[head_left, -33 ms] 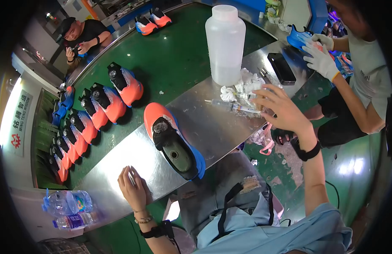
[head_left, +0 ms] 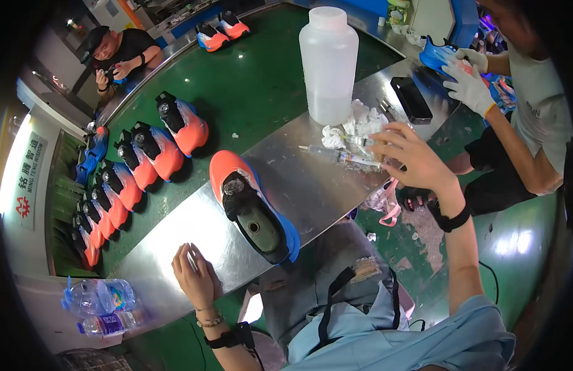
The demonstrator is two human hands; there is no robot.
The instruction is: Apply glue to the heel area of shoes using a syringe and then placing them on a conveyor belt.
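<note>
An orange, blue and black sneaker (head_left: 257, 222) lies on the metal worktop (head_left: 299, 179) in front of me, its orange toe pointing away. My left hand (head_left: 194, 272) rests on the worktop near its front edge, left of the sneaker, fingers stretched out and holding nothing. Over the right side of the worktop, my right hand (head_left: 416, 162) has its fingers spread and curved. Its fingertips are close to a clear syringe (head_left: 356, 159); whether they touch it I cannot tell. Crumpled white tissue (head_left: 365, 117) lies just beyond that hand.
A tall white plastic bottle (head_left: 328, 68) and a black open case (head_left: 411, 102) stand behind the tissue. Several similar sneakers (head_left: 157, 151) line the green belt (head_left: 262, 80). Plastic bottles (head_left: 101, 297) lie at left. A gloved co-worker (head_left: 534, 117) holds a blue shoe at right; another person (head_left: 123, 52) sits far left.
</note>
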